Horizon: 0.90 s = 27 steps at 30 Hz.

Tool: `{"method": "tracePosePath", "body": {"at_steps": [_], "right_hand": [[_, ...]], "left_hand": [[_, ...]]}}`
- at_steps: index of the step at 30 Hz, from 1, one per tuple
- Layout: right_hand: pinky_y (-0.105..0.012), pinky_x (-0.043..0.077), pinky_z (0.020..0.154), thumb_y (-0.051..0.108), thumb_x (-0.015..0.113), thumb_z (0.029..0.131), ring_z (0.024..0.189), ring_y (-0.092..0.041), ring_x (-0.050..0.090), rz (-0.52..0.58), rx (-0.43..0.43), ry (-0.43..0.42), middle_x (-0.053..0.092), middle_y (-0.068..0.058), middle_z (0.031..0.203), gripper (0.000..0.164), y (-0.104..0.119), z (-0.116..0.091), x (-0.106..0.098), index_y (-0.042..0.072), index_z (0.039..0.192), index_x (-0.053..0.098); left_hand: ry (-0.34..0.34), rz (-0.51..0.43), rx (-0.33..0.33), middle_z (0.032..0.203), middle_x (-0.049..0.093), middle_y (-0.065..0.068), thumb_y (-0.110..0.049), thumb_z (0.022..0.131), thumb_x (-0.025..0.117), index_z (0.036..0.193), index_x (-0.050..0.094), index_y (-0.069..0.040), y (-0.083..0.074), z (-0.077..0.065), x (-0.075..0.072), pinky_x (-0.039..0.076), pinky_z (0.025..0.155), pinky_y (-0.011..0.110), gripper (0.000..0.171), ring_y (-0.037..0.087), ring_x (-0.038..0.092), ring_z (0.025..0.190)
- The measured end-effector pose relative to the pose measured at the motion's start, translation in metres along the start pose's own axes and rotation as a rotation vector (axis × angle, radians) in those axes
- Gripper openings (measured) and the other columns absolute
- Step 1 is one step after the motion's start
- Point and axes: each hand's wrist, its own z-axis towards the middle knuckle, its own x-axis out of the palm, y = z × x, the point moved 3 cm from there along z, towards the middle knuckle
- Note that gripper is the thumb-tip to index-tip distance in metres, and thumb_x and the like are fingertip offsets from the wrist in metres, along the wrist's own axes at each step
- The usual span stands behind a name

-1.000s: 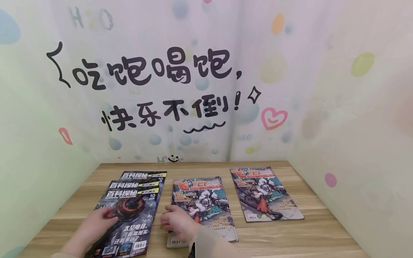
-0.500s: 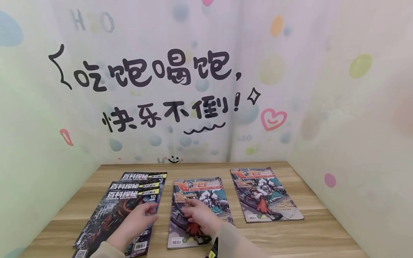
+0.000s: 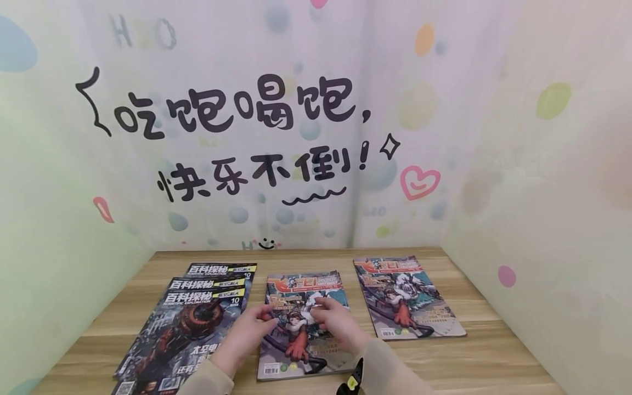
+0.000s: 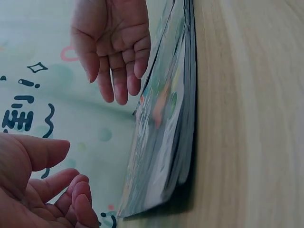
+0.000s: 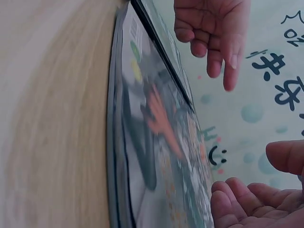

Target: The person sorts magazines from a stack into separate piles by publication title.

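Both hands hover over the middle stack of comic-cover magazines point(image 3: 301, 329), which lies flat on the table. My left hand point(image 3: 247, 334) is at the stack's left side, fingers loosely bent and holding nothing. Over the right half is my right hand point(image 3: 340, 326), also holding nothing, its fingers relaxed. The left wrist view shows the left hand point(image 4: 47, 190) and right hand point(image 4: 116, 47) apart from the magazines point(image 4: 164, 123), whose layered edges show. In the right wrist view, a gap separates the right hand point(image 5: 261, 202) from the cover point(image 5: 156, 133).
Three dark science magazines point(image 3: 192, 323) lie overlapped at the left of the wooden table point(image 3: 415, 365). Another comic-cover magazine point(image 3: 407, 299) lies tilted at the right. Printed curtain walls point(image 3: 276, 219) enclose the table at the back and sides.
My left hand has left the dark magazines and moved right to the middle stack. My right hand has shifted right across that stack. The magazines have stayed about where they were.
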Motion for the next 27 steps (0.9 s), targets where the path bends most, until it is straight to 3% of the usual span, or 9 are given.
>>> {"method": "tracePosePath", "body": {"at_steps": [6,11,15,21,27], "right_hand": [[-0.051,0.042,0.096,0.015,0.052,0.097,0.114,-0.038,0.051,-0.026,0.038,-0.04,0.046,-0.028,0.134,0.059,-0.005,-0.004,-0.022,-0.011,0.144,0.028],[-0.047,0.045,0.091,0.018,0.053,0.097,0.11,-0.034,0.053,-0.078,0.061,-0.101,0.045,-0.029,0.135,0.057,-0.01,-0.007,-0.039,-0.009,0.144,0.032],[-0.045,0.048,0.085,0.017,0.056,0.096,0.107,-0.03,0.055,-0.147,0.064,-0.159,0.052,-0.024,0.128,0.055,-0.016,-0.008,-0.05,-0.008,0.141,0.038],[-0.049,0.048,0.089,0.016,0.059,0.094,0.109,-0.034,0.056,-0.22,0.095,-0.219,0.056,-0.023,0.123,0.053,-0.023,-0.012,-0.058,-0.009,0.138,0.042],[-0.05,0.048,0.09,0.014,0.06,0.092,0.111,-0.037,0.055,-0.235,0.065,-0.263,0.056,-0.026,0.123,0.051,-0.027,-0.016,-0.059,-0.01,0.135,0.045]], "left_hand": [[-0.023,-0.055,-0.036,0.104,0.056,0.014,-0.009,0.089,0.063,0.128,0.053,0.01,0.005,0.002,0.009,0.045,0.082,0.036,0.045,0.025,0.051,0.097],[-0.04,-0.092,-0.045,0.108,0.055,0.018,-0.008,0.089,0.061,0.13,0.05,0.012,0.008,0.001,0.014,0.045,0.084,0.037,0.046,0.027,0.05,0.1],[-0.061,-0.076,-0.063,0.111,0.055,0.02,-0.007,0.09,0.06,0.13,0.05,0.01,0.01,0.0,0.016,0.045,0.087,0.043,0.045,0.03,0.051,0.104],[-0.073,-0.07,-0.117,0.123,0.05,0.026,-0.006,0.091,0.058,0.132,0.049,0.009,0.016,0.0,0.019,0.044,0.094,0.051,0.045,0.037,0.047,0.114],[-0.108,-0.013,-0.093,0.134,0.045,0.032,-0.005,0.088,0.061,0.131,0.052,0.008,0.019,-0.002,0.02,0.039,0.099,0.055,0.046,0.045,0.042,0.123]]}}
